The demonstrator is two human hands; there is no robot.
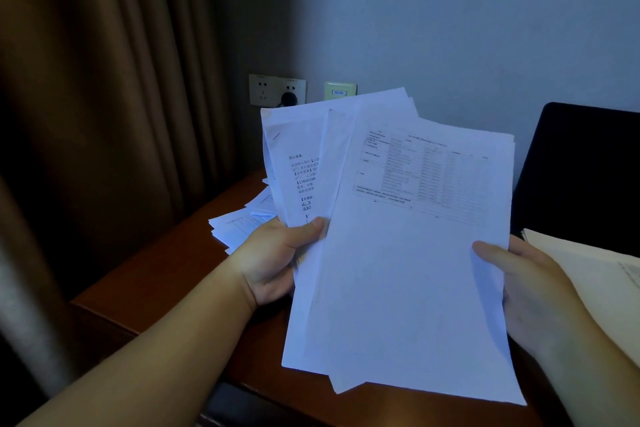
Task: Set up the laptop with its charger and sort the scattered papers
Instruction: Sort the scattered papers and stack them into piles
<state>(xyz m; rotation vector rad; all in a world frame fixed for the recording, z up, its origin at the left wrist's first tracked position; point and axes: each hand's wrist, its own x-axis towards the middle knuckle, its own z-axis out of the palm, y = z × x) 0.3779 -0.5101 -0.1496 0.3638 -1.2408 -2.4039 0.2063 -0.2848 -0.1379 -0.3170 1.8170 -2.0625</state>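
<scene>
I hold a fanned stack of white printed papers (408,253) upright above the brown desk (166,263). My left hand (277,260) grips the stack's left edge, thumb on the front sheets. My right hand (526,288) pinches the right edge of the front sheet, which carries a printed table. More loose papers (239,225) lie in a heap on the desk behind my left hand. The dark laptop lid (585,170) stands open at the right. A black plug (288,99) sits in the wall socket (277,90); its cable is hidden behind the papers.
A brown curtain (104,97) hangs at the left, close to the desk's edge. A second wall plate (340,90) is beside the socket. A cream folder or paper pile (595,274) lies at the right, in front of the laptop.
</scene>
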